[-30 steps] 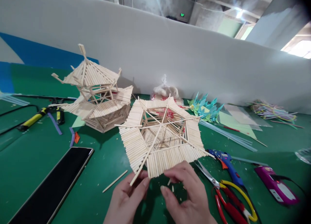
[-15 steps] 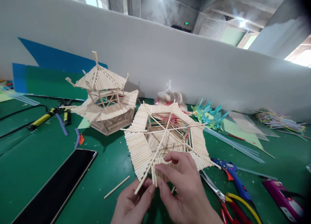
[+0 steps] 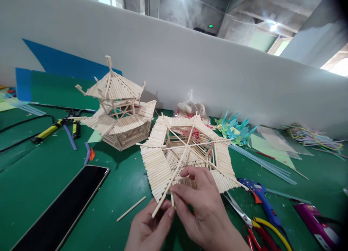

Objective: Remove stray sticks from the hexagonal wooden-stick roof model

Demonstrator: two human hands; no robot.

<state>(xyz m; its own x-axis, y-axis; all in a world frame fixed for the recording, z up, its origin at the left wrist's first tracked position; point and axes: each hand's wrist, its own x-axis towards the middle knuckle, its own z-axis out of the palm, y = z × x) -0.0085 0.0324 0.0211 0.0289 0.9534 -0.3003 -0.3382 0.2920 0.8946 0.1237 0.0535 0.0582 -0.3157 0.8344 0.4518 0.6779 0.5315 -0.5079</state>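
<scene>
A flat hexagonal roof of thin wooden sticks (image 3: 160, 160) lies upside down on the green table (image 3: 32, 171), its ribs crossing in the middle. My right hand (image 3: 202, 207) rests on its near edge, thumb and forefinger pinched on a short wooden stick (image 3: 172, 198) at that edge. My left hand (image 3: 152, 229) sits just below, fingers curled against the tip of a long rib (image 3: 163, 204) that sticks out of the roof. A finished two-tier stick pavilion (image 3: 116, 106) stands behind to the left.
A dark phone (image 3: 62, 207) lies at the left front, a loose stick (image 3: 131, 209) beside it. Scissors (image 3: 252, 225), a blue glue gun (image 3: 261, 196) and a purple tool (image 3: 318, 222) lie right. Yellow-handled pliers (image 3: 51, 129), paper flowers (image 3: 233, 126), a plastic bag (image 3: 190, 106) and a white partition (image 3: 190, 69) stand behind.
My right hand moved up from the table onto the roof's near edge and pinched a short stick there. My left hand shifted slightly right under the rib tip. The view dropped a little.
</scene>
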